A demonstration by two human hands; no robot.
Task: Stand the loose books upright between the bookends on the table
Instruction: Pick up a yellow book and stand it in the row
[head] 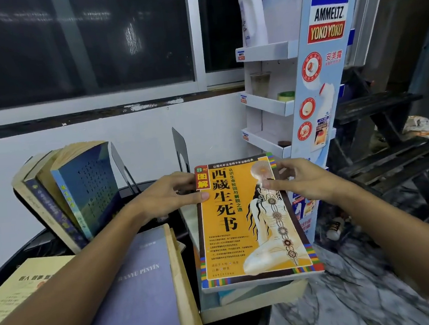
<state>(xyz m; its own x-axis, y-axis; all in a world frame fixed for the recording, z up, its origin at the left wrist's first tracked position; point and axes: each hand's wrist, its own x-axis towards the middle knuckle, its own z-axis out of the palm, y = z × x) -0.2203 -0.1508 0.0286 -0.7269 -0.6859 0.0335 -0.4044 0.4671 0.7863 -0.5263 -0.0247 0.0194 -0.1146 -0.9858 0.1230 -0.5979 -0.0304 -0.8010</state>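
An orange book (242, 227) with black Chinese title lies flat on top of a small stack at the table's right side. My left hand (174, 191) grips its upper left corner, thumb on the cover. My right hand (297, 178) pinches its upper right corner. Two dark metal bookends stand behind: one (121, 165) in the middle, another (180, 149) further right, with a gap between them. Several books (76, 195) lean upright to the left of the middle bookend. A grey-blue book (141, 285) lies flat under my left forearm.
A yellow book (24, 285) lies flat at the lower left of the dark round table (41, 239). A white cardboard display stand (302, 82) rises just right of the table. Dark wooden benches (389, 157) and marble floor fill the right side. A wall and window are behind.
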